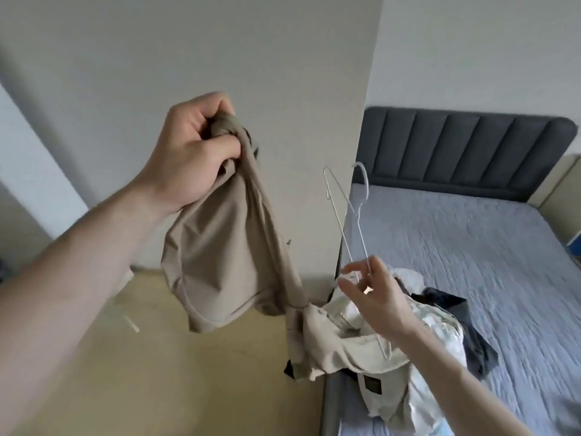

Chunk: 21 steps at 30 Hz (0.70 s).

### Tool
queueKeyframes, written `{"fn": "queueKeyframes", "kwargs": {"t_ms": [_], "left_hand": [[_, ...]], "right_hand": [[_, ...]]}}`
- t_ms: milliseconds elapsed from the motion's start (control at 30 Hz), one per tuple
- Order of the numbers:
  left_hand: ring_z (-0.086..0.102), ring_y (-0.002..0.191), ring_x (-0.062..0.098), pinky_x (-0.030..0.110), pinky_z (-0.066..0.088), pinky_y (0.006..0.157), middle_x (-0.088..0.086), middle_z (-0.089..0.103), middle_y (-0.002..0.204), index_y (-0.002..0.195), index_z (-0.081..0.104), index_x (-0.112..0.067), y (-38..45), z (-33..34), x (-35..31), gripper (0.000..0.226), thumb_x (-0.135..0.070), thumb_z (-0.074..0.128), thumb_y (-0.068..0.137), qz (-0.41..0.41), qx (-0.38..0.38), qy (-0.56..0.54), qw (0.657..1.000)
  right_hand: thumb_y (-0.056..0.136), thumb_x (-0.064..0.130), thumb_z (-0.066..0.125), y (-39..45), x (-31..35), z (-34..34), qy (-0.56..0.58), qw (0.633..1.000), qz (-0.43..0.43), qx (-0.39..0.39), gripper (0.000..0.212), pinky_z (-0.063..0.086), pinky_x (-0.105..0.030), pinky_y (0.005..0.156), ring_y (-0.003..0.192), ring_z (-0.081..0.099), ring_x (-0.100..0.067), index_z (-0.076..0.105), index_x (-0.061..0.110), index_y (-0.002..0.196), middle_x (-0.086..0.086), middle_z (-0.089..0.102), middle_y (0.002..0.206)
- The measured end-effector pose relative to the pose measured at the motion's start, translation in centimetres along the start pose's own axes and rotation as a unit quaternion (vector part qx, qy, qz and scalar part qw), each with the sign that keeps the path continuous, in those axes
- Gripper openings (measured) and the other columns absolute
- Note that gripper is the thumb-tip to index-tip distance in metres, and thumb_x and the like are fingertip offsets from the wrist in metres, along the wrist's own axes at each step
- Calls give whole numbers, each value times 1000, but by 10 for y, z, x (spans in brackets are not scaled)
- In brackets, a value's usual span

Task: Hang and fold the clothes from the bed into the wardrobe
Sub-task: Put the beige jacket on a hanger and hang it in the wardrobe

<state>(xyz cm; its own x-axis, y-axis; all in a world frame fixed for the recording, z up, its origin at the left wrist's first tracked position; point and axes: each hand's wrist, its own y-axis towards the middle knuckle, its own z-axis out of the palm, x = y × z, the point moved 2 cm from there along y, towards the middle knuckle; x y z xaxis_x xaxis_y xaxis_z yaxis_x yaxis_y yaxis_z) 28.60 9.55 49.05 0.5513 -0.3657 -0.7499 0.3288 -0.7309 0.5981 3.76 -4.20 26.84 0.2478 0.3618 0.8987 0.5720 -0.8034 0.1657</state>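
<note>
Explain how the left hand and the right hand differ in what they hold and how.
The left hand grips bunched beige cloth in a fist; the right hand pinches a thin white hanger with fingertips. The left is raised higher; the right is lower, over the clothes pile. Both hold something.

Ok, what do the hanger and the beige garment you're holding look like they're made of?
The hanger in the right hand looks like thin wire with a white coating: slender, rigid lines and a small curved hook. The beige garment gripped by the left hand looks like soft, matte, lightweight fabric, draping in smooth folds; possibly a stretchy synthetic knit, but the fibre can't be told.
</note>
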Motion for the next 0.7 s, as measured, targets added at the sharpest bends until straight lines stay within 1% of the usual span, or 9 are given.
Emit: {"fn": "queueKeyframes", "kwargs": {"t_ms": [67,133,233,333,400,500,567,633,700], "left_hand": [[33,55,4,17,30,51,-13,34,59,67,32,-19,1,-18,-8,35,12,48,73,-10,4,5,1000],[38,56,5,17,34,54,-12,37,59,67,33,-18,-2,-37,-11,33,10,49,73,-33,2,13,999],[43,66,17,30,35,64,1,40,64,66,36,-19,-11,-74,-6,28,4,51,71,-77,-29,28,996],[43,73,26,39,32,65,9,39,70,62,40,-25,-19,-111,-2,31,1,52,73,-123,-67,26,990],[45,67,19,30,35,58,2,42,66,66,41,-24,-25,-143,2,26,-3,53,75,-125,-101,54,986],[46,69,13,28,40,64,-7,49,71,78,44,-14,-37,-206,10,8,-10,51,79,-75,-113,216,967],[49,77,18,31,39,71,-3,54,80,82,46,-16,-50,-257,24,8,-10,51,81,-80,-125,313,938],[54,82,21,28,37,71,1,62,90,92,55,-15,-69,-315,42,12,-8,56,84,-119,-155,380,904],[58,85,22,25,37,71,0,66,96,98,62,-16,-92,-364,62,16,-8,64,85,-172,-165,433,869]], "right_hand": [[90,28,79,6,20,35,9,998,-9,56,25,52,-19,66,78,66,0,58,25,103,21,69,98],[86,33,83,5,39,78,38,991,-7,130,35,60,-32,79,101,68,-1,53,24,101,15,68,119],[71,46,92,-6,64,146,65,971,-13,232,55,56,-38,95,120,63,-5,48,28,98,9,65,129],[67,41,92,-15,80,202,24,971,-24,237,60,54,-37,81,92,67,-17,51,11,100,-6,71,107],[75,38,74,-16,96,232,-22,976,-47,212,46,52,-28,74,90,68,-18,62,6,105,-2,74,98],[85,16,64,-3,110,259,-25,981,-59,184,20,54,-37,81,97,66,-13,69,10,104,2,76,99],[90,11,64,13,118,267,-25,986,-49,159,8,48,-38,72,78,55,-16,58,6,88,-3,67,81],[94,13,68,26,133,277,-6,991,-48,125,35,34,-29,57,64,36,-12,39,14,74,0,43,66],[96,14,68,38,150,284,38,993,-51,103,42,28,-29,55,60,29,-10,33,21,73,3,34,66]]}}
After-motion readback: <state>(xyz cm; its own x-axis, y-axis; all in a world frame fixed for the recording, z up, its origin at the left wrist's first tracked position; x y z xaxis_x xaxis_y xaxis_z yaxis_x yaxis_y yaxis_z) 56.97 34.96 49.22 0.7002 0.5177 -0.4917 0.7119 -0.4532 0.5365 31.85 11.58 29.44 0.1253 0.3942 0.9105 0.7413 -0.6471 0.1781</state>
